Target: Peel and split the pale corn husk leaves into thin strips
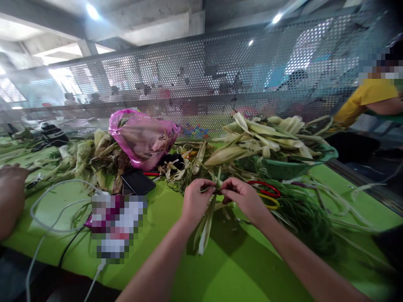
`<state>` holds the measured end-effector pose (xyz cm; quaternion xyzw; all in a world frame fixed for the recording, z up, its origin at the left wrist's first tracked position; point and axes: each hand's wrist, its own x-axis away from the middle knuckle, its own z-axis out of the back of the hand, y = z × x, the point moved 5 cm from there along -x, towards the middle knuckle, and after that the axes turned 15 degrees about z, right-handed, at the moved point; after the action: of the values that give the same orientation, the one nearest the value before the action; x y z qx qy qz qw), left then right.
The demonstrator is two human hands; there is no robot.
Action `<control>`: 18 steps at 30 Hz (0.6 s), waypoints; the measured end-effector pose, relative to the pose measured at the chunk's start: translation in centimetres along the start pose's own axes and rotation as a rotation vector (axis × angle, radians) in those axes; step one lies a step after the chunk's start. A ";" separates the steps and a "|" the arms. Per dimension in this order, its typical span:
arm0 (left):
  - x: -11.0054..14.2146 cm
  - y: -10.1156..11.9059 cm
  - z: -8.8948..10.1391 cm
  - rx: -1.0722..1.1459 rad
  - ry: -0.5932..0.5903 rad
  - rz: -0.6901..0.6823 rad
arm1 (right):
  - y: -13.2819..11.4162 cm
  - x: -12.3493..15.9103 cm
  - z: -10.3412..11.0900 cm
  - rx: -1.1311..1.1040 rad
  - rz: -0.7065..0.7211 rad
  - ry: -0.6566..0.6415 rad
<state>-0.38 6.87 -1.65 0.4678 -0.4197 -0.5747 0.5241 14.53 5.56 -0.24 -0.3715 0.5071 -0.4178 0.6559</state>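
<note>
Between my two hands hangs a bundle of pale green corn husk strips (206,228), its long ends pointing down over the table. My left hand (197,199) pinches the upper part of the bundle from the left. From the right, my right hand (241,197) pinches the same spot, fingertips almost meeting the left ones. What lies right under the fingertips is too small to make out. Close behind my right hand are red scissor-like handles (267,188) and a yellow loop (270,202). A heap of green strands (299,209) spreads to their right.
A green basket (289,167) heaped with corn husks (267,134) stands back right. Further left are a pink plastic bag (141,136), a dark phone (138,182), white cables (40,218) and piled husks (82,155). Another person's hand (12,188) rests at far left; a yellow-sleeved person (368,98) is far right.
</note>
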 end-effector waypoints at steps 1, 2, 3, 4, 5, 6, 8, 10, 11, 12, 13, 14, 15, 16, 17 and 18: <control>-0.1 -0.1 0.1 -0.015 -0.005 0.009 | 0.0 0.0 0.1 0.005 0.000 -0.002; -0.1 -0.2 0.2 -0.029 -0.009 0.014 | 0.0 0.0 0.2 0.014 0.002 -0.006; -0.2 -0.2 0.4 -0.041 -0.013 0.018 | 0.0 0.0 0.4 0.031 0.007 -0.011; -0.2 -0.2 0.5 -0.047 -0.017 0.027 | -0.1 0.0 0.6 0.062 0.015 -0.019; -0.2 -0.2 0.7 -0.047 -0.024 0.045 | -0.1 0.0 0.8 0.104 0.023 -0.029; -0.2 -0.2 0.8 -0.041 -0.031 0.073 | -0.2 0.0 1.0 0.150 0.031 -0.039; -0.3 -0.4 1.0 -0.014 -0.036 0.143 | -0.2 -0.1 1.3 0.220 0.041 -0.053; -0.3 -0.5 1.0 0.028 -0.040 0.205 | -0.2 -0.2 1.5 0.230 0.042 -0.053; -0.3 -0.5 1.0 0.063 -0.048 0.232 | -0.2 -0.2 1.5 0.216 0.042 -0.049; -0.3 -0.5 0.9 0.112 -0.061 0.263 | -0.2 -0.3 1.4 0.199 0.042 -0.047; -0.2 -0.5 0.8 0.171 -0.082 0.295 | -0.1 -0.3 1.4 0.181 0.044 -0.045; -0.2 -0.5 0.7 0.234 -0.103 0.326 | -0.1 -0.3 1.3 0.163 0.048 -0.043; -0.1 -0.4 0.6 0.293 -0.122 0.354 | -0.2 -0.4 1.2 0.144 0.051 -0.041; 0.0 -0.3 0.6 0.344 -0.133 0.376 | -0.2 -0.4 1.1 0.125 0.051 -0.039; 0.1 -0.2 0.7 0.385 -0.137 0.389 | -0.2 -0.4 1.0 0.107 0.045 -0.042; 0.1 -0.1 0.7 0.418 -0.140 0.394 | -0.2 -0.4 0.9 0.093 0.031 -0.049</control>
<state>-1.11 6.78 -1.65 0.4344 -0.6469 -0.3939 0.4875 15.35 5.93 0.29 -0.3430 0.4767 -0.4212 0.6912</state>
